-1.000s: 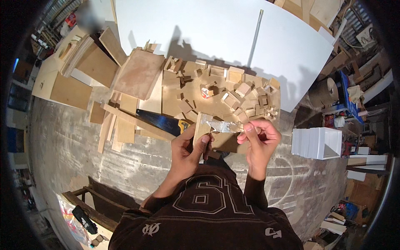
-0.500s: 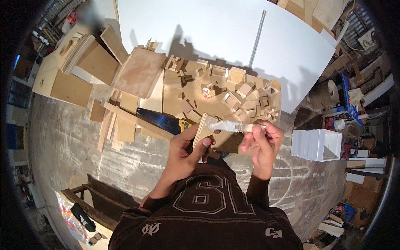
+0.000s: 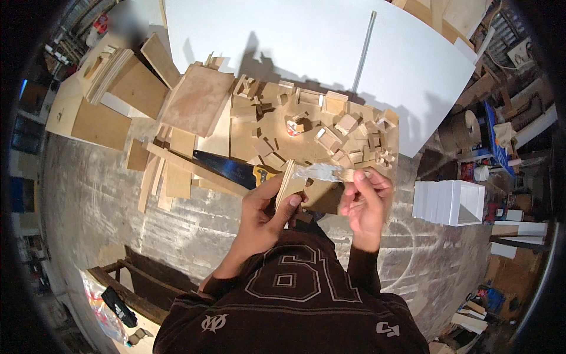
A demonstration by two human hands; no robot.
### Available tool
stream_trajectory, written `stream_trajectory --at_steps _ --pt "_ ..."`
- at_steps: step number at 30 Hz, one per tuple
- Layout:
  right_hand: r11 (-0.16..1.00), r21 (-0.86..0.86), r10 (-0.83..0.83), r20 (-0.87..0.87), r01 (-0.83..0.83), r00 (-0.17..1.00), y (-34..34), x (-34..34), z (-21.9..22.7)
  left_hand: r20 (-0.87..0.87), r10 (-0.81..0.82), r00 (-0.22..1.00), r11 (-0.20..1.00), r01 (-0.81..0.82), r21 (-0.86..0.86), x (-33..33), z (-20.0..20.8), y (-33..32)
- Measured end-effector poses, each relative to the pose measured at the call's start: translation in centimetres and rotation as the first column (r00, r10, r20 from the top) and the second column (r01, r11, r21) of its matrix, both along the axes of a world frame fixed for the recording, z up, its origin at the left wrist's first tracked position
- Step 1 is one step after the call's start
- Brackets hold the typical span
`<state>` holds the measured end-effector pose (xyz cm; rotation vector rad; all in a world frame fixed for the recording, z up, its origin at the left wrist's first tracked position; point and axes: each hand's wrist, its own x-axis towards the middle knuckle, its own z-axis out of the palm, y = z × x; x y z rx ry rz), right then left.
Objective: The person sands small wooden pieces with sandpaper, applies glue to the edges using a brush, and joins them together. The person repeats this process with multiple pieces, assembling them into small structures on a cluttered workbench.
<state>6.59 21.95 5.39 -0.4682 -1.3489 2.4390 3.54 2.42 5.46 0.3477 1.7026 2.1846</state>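
Note:
My left hand [image 3: 264,211] grips a small piece of layered plywood [image 3: 287,187], thumb on its near face and fingers behind. My right hand [image 3: 370,203] pinches the bare end of a flat wooden stick [image 3: 323,172] whose length is coated in glossy white paste. The stick's coated tip touches or nearly touches the plywood's upper edge; which one I cannot tell. Beyond both hands, a brown board [image 3: 268,127] carries several small wooden assemblies [image 3: 335,103] and a small red-and-white tub [image 3: 293,127].
Left of my hands lies a handsaw [image 3: 227,170] with a dark blade and yellow-black handle, near wooden strips [image 3: 177,165]. A plywood panel [image 3: 197,100] and wooden boxes [image 3: 97,124] stand farther left. A large white sheet [image 3: 295,41] spans the back. White box-shaped units [image 3: 451,203] sit right.
My right hand has shifted slightly left, bringing the coated stick closer against the plywood. My left hand keeps its grip, almost still.

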Motion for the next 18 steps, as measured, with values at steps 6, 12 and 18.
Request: stream_trajectory --at_steps 6,12,18 --pt "0.996 0.084 0.019 0.018 -0.021 1.0 0.7 0.3 -1.4 0.035 0.025 0.999 0.999 -0.026 0.021 -0.3 0.0 0.3" --pt "0.995 0.055 0.082 -0.033 -0.08 0.996 -0.1 -1.3 -0.1 0.059 -0.024 0.998 0.997 0.019 0.078 -0.6 -0.4 0.7" --pt "0.994 0.06 0.087 0.034 -0.088 0.996 1.6 -1.1 -2.0 0.112 0.015 0.994 0.995 -0.026 0.099 -1.4 -1.2 0.5"
